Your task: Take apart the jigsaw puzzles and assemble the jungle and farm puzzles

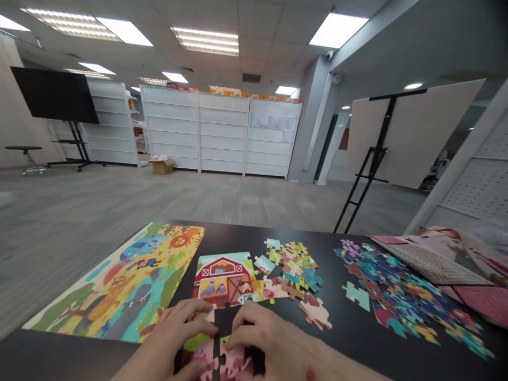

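Low in the view, my left hand (pixel 177 336) curls its fingers and thumb over the edges of a puzzle piece (pixel 205 349) with green and pink pig art. My right hand (pixel 264 336) grips another pink-and-green puzzle piece (pixel 230 357) just to the right. A narrow dark gap runs between these two pieces, and they lie close to the table. Directly beyond them is a joined puzzle section (pixel 222 278) with a red barn, a farmer and a cow. Fingers cover parts of both pieces.
A finished animal puzzle (pixel 135 280) lies at left on the black table (pixel 234 238). Loose farm pieces (pixel 296 264) are heaped right of the barn. Farther right are a blue-toned pile (pixel 400 291) and a pink patterned bag (pixel 448 264). An easel stand (pixel 381 137) stands beyond.
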A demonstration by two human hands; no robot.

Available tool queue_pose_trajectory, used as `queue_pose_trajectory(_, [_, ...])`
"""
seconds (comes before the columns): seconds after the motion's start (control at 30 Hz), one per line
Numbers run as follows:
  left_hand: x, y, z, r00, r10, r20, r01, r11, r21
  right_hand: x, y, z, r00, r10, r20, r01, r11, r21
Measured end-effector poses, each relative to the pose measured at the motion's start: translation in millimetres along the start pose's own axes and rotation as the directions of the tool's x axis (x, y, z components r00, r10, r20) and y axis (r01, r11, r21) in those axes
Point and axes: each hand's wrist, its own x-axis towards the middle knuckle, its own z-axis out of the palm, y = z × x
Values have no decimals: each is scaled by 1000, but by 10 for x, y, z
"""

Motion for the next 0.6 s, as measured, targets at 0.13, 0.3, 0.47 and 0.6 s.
queue_pose_trajectory(0.13, [14,-35,29,1000,15,9,-15,999,39,-17,65,51,998,-22,-63,23,1000,17])
queue_pose_trajectory(0.3, [78,-37,84,1000,7,30,-10,995,95,37,101,90,992,-123,-30,120,989,-82])
queue_pose_trajectory(0.47, [117,-70,174,999,36,-25,-34,995,96,52,33,10,994,-112,-7,109,981,-159])
queue_pose_trajectory(0.6, [80,-86,215,996,75,-52,-73,996,45,42,8,-18,994,-106,-7,103,976,-193])
